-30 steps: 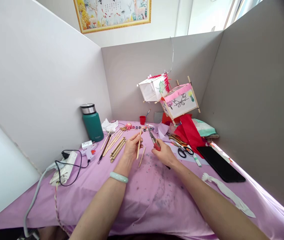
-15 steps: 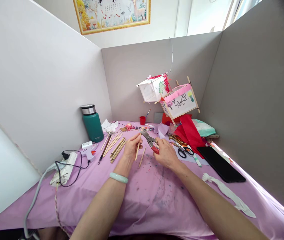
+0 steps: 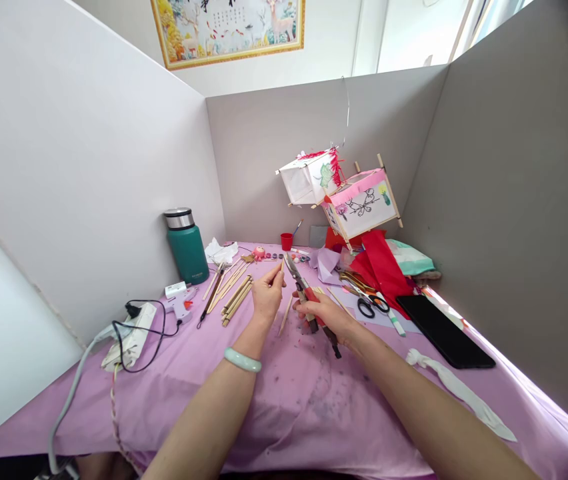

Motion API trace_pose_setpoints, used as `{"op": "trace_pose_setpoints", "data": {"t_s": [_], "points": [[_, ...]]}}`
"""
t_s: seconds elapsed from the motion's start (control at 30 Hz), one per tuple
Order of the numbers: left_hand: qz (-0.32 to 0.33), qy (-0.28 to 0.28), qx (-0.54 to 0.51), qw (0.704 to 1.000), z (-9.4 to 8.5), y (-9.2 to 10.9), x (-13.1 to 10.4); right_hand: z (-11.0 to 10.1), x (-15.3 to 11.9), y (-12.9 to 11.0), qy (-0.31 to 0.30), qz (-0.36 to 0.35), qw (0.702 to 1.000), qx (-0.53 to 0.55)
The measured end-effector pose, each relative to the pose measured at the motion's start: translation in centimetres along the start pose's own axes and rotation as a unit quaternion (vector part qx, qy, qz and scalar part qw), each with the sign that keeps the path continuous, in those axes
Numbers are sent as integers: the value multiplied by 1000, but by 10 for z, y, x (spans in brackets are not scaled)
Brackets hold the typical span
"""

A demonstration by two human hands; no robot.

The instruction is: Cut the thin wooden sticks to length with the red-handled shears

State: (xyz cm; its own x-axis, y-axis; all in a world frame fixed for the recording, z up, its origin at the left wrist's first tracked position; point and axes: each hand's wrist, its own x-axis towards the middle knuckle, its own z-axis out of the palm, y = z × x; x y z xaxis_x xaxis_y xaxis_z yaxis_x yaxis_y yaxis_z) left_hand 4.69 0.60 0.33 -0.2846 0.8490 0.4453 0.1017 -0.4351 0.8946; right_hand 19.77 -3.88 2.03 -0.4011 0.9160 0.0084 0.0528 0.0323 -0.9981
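My left hand [image 3: 267,297] is closed in a pinch on a thin wooden stick [image 3: 283,266], whose tip shows above the fingers; the rest is hidden by the hand. My right hand [image 3: 333,316] grips red-handled pruning shears [image 3: 295,272], blades pointing up and away beside the stick. I cannot tell whether blades and stick touch. On the cloth between my hands lies a short loose stick [image 3: 286,315]. Left of my left hand rests a bundle of bamboo sticks [image 3: 237,301], with thinner sticks [image 3: 226,283] and a brush [image 3: 209,301] beyond.
A green bottle [image 3: 187,250], a glue gun [image 3: 180,309] and a power strip [image 3: 131,340] stand or lie left. Two paper lanterns [image 3: 364,205] hang at the back. Black-handled scissors [image 3: 373,306], red cloth [image 3: 381,270] and a black phone [image 3: 444,331] lie right on the purple tablecloth [image 3: 309,413].
The shears have turned in my right hand, so their handles now point down toward me. The stick in my left hand is now mostly hidden, no longer hanging below the fingers.
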Motion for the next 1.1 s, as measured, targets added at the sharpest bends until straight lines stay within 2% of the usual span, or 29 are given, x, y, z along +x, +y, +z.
{"op": "trace_pose_setpoints", "data": {"t_s": [0.23,0.47,0.73,0.93,1.1], "points": [[6,19,13,1000,1,3,-4,4,-2,1,10,1,1000,3],[-2,24,-13,1000,4,10,-8,7,-1,2,12,-4,1000,-10],[-9,22,7,1000,9,19,-15,8,1,7,16,-10,1000,-9],[-27,34,-33,999,13,27,-21,9,-2,3,13,-7,1000,-3],[-27,35,-23,999,13,28,-22,9,-4,-1,3,-8,1000,7]]}}
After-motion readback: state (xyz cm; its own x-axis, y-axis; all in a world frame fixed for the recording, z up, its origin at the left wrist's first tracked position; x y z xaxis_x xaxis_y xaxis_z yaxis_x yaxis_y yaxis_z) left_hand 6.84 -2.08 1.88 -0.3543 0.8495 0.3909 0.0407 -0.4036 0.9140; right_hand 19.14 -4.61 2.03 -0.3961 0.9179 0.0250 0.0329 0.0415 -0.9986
